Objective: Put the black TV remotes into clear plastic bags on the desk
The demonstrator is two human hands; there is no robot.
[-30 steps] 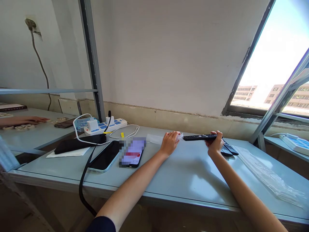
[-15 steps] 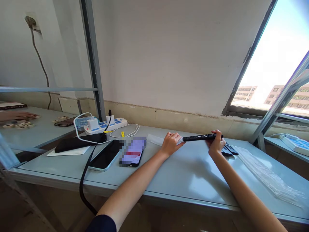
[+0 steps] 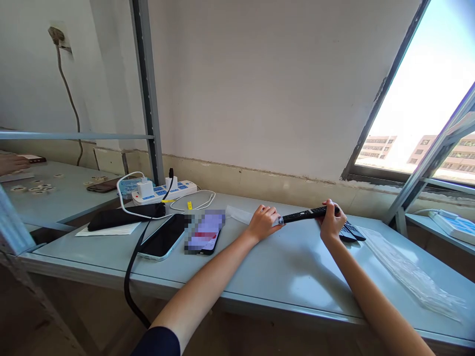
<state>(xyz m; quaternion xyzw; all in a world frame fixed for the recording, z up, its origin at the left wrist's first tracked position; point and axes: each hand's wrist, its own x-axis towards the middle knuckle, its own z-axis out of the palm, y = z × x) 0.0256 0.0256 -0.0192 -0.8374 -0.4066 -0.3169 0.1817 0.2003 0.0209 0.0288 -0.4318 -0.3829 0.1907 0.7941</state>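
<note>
A long black remote control [image 3: 302, 215] with buttons is held above the table between my two hands. My right hand [image 3: 331, 221] is closed round its right end. My left hand [image 3: 264, 222] is closed on a clear plastic sleeve [image 3: 238, 214], whose mouth is at the remote's left end; the rest of the sleeve trails left under the hand. How far the remote is inside the sleeve I cannot tell. Just behind my right wrist lie more black remotes [image 3: 351, 232], partly hidden. To their right is a pile of flat clear sleeves [image 3: 411, 272].
Left of my forearm lie a light-edged phone [image 3: 165, 237] and a phone with a lit screen [image 3: 205, 232]. Behind them are a black case-like object [image 3: 122, 216], cables and a white power strip [image 3: 185, 188]. Another person's hand [image 3: 13, 163] is at the far-left table.
The remote has tilted, its left end now lower and more of its button face showing. Both my hands stay in nearly the same place. The other person's hand has moved left.
</note>
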